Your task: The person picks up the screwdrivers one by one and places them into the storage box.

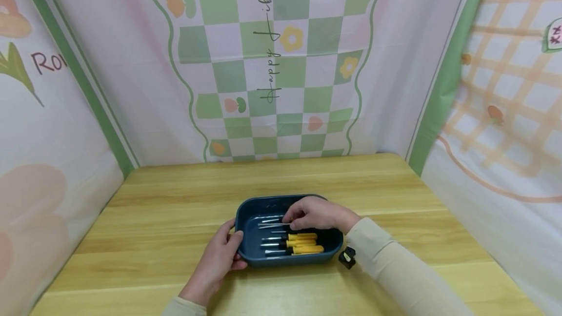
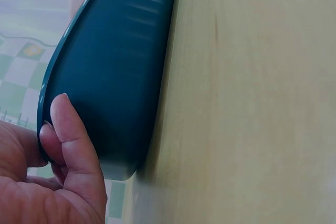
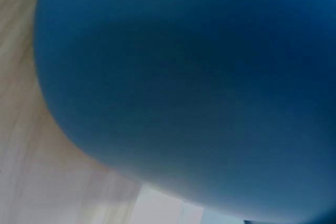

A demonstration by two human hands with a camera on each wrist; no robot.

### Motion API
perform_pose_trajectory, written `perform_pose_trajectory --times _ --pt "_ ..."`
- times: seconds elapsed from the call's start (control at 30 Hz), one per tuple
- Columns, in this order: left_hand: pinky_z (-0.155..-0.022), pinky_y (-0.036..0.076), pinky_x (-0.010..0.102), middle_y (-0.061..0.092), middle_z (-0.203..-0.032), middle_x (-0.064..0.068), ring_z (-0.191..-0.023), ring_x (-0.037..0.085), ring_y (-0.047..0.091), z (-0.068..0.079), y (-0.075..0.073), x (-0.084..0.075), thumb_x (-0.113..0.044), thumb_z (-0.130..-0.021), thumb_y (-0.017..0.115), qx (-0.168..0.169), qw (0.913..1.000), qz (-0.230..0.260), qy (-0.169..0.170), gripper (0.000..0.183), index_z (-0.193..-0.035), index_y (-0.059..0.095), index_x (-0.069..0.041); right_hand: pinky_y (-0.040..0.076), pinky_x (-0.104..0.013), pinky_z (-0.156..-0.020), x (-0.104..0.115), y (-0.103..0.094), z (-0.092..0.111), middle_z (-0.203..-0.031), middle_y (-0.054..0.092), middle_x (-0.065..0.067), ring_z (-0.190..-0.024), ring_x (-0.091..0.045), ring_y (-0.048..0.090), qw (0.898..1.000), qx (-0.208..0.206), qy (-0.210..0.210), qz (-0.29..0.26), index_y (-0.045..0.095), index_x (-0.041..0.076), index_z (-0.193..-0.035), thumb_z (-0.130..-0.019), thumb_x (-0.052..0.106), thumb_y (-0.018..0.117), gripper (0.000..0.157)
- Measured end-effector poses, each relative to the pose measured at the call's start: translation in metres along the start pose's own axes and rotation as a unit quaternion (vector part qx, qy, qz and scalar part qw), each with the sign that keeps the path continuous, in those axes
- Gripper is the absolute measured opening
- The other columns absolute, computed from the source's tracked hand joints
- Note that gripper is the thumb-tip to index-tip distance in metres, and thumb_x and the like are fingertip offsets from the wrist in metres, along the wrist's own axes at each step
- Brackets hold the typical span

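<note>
A deep, dark blue tray (image 1: 290,261) with rounded corners stands on the table. My left hand (image 1: 219,255) grips its left end, thumb over the rim and fingers against the outer wall. From the left wrist view, the fingers (image 2: 79,150) press on the tray's side (image 2: 110,66). Several screwdrivers (image 1: 303,243) with yellow handles, black collars and metal shafts lie side by side in the front half. My right hand (image 1: 313,214) reaches over the back half and pinches a screwdriver (image 1: 273,225); its handle is hidden under the hand. Beside that shaft lies another metal shaft (image 1: 271,220).
The wooden table (image 1: 175,199) extends around the tray. Patterned cloth (image 1: 290,62) hangs behind the table and on both sides. A small black device (image 1: 348,257) sits at the right wrist. In the right wrist view the tray's blurred outer wall (image 3: 173,108) fills most of the picture.
</note>
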State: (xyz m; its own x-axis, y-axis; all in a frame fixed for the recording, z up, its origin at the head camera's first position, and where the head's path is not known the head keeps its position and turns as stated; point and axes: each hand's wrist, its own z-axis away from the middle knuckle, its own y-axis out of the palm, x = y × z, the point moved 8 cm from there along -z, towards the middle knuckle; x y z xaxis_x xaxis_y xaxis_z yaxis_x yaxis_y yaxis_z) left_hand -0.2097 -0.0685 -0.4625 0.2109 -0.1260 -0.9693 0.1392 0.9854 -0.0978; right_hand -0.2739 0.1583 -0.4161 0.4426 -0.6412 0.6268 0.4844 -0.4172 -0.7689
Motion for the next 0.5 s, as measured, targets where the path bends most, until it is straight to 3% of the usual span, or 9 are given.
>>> perform_pose_trajectory --times 0.5 --pt "-0.062 0.062 0.034 0.050 -0.109 0.015 -0.079 0.021 0.056 0.0013 0.0007 -0.0008 -0.028 -0.112 0.046 0.002 1.0000 0.004 0.009 0.055 -0.163 0.032 -0.012 0.050 -0.025 -0.070 -0.0013 0.0019 -0.0013 -0.089 0.067 0.011 -0.075 -0.008 0.059 1.000 -0.017 0.010 0.016 0.075 0.014 -0.123 -0.095 0.022 0.076 0.030"
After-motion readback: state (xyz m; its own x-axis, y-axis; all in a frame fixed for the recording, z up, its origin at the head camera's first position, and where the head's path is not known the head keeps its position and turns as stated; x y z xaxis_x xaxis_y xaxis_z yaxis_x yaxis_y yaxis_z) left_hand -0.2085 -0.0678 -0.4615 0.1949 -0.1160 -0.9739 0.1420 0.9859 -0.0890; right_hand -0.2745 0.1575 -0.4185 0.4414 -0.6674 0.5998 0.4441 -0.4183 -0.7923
